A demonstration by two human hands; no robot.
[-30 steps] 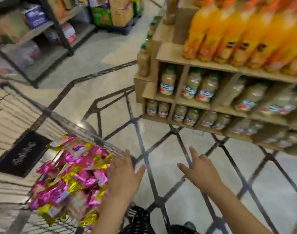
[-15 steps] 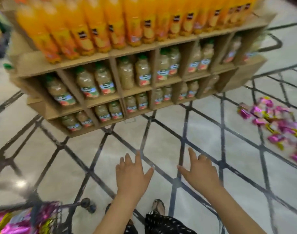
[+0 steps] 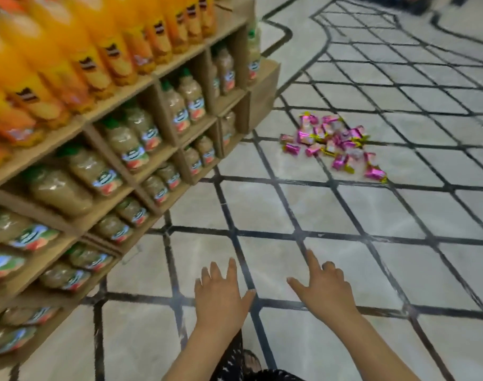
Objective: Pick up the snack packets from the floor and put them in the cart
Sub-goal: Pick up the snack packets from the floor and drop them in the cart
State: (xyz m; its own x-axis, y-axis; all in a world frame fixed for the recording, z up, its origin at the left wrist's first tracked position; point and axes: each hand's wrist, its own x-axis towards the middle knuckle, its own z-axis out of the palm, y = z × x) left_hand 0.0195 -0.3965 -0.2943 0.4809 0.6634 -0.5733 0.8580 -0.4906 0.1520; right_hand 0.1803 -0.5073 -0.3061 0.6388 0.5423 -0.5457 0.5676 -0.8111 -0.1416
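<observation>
Both hands are out in front, palms down and empty, the left hand [image 3: 221, 298] with fingers spread wide and the right hand [image 3: 324, 290] just as loose beside it, while the snack packets [image 3: 333, 141] lie scattered on the floor [image 3: 262, 210] well ahead of the right hand, near the shelf [image 3: 259, 97] corner.

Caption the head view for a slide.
Both empty hands, left and right, face pink snack packets scattered on floor beside drink shelf.

Pale marble floor [image 3: 262, 204] with dark diamond lines, wooden shelf unit [image 3: 259, 92] of juice bottles [image 3: 180, 105] left
</observation>
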